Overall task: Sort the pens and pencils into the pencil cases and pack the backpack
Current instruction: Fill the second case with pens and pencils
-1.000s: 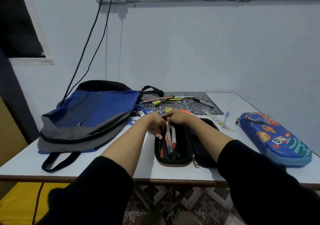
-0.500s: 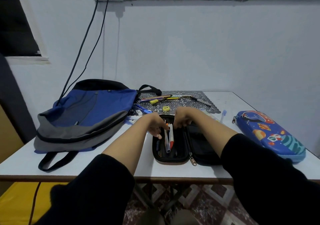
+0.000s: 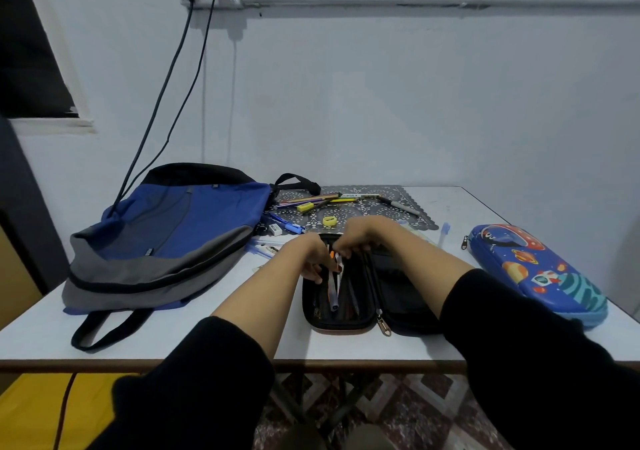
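An open black pencil case (image 3: pixel 398 297) lies in the middle of the white table (image 3: pixel 41 332), with several pens (image 3: pixel 333 290) in its left half. My left hand (image 3: pixel 308 255) and my right hand (image 3: pixel 356 235) meet over the case's far end, fingers curled on the tops of the pens there. A blue and grey backpack (image 3: pixel 166 238) lies flat to the left. A closed blue space-print pencil case (image 3: pixel 533 269) rests at the right. More pens, pencils and highlighters (image 3: pixel 322 200) lie on a patterned mat (image 3: pixel 388 210) behind the hands.
A yellow sharpener (image 3: pixel 329 221), a white eraser (image 3: pixel 275 229) and blue pens (image 3: pixel 287 226) sit between backpack and mat. A ruler and a pale blue pen (image 3: pixel 443 233) lie right of the hands. Two cables (image 3: pixel 162 103) hang from wall sockets behind the backpack.
Both hands stay at the far end of the black case; the pens inside have settled lower and straighter in its left half. The view has shifted slightly.
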